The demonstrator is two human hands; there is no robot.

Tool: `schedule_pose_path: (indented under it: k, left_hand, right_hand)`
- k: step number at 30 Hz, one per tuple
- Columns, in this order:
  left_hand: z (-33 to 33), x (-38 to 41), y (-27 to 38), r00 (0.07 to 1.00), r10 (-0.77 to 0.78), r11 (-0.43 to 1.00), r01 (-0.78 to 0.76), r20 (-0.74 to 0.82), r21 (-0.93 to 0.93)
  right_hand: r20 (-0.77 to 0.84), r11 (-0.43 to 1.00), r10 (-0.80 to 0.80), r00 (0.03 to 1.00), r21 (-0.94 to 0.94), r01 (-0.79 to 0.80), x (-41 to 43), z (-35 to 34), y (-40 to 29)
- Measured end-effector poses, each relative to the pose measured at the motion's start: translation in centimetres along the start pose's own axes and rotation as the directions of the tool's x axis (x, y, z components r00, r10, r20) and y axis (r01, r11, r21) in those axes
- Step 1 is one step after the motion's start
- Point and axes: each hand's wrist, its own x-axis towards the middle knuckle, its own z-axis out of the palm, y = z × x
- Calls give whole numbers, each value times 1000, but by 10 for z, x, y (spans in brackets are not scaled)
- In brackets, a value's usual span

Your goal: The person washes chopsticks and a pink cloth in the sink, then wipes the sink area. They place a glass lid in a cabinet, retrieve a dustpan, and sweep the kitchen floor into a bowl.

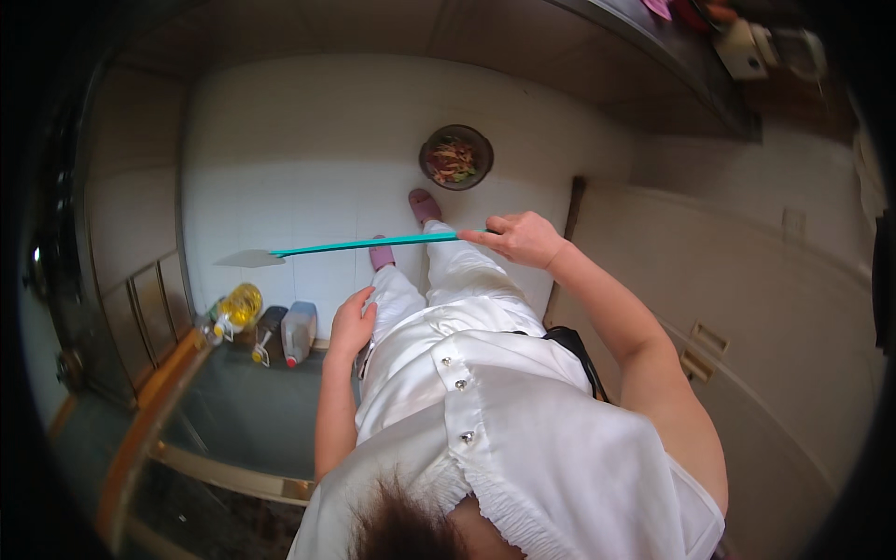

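Observation:
My right hand (521, 239) grips the end of a long, thin, teal-handled tool (378, 242), with the index finger laid along the handle. The tool reaches left across my shins and ends in a pale, flat, pointed head (252, 259) over the tiled floor; the picture does not settle whether it is a fly swatter. My left hand (353, 322) hangs beside my thigh, holding nothing, its thumb and fingers a little apart. Ahead of my feet a dark round basin (456, 187) stands on the floor with what look like vegetable scraps (451, 159) in it.
A bottle of yellow oil (240, 305), a dark jug (269, 334) and a pale jug with a red cap (299, 332) stand at the left, by a glass panel (245, 406). Cabinets (133, 210) line the left side. A counter edge (672, 63) runs along the upper right.

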Motion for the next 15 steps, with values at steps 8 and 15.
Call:
schedule_pose_path:
  k: [8, 15]
  left_hand:
    - [-34, 9, -33, 971, 170, 964, -200, 171, 177]
    - [-49, 5, -57, 930, 157, 945, -240, 333, 224]
  right_hand:
    - [-163, 948, 319, 934, 31, -318, -57, 26, -98]
    - [-229, 890, 455, 861, 73, -451, -83, 32, -171]
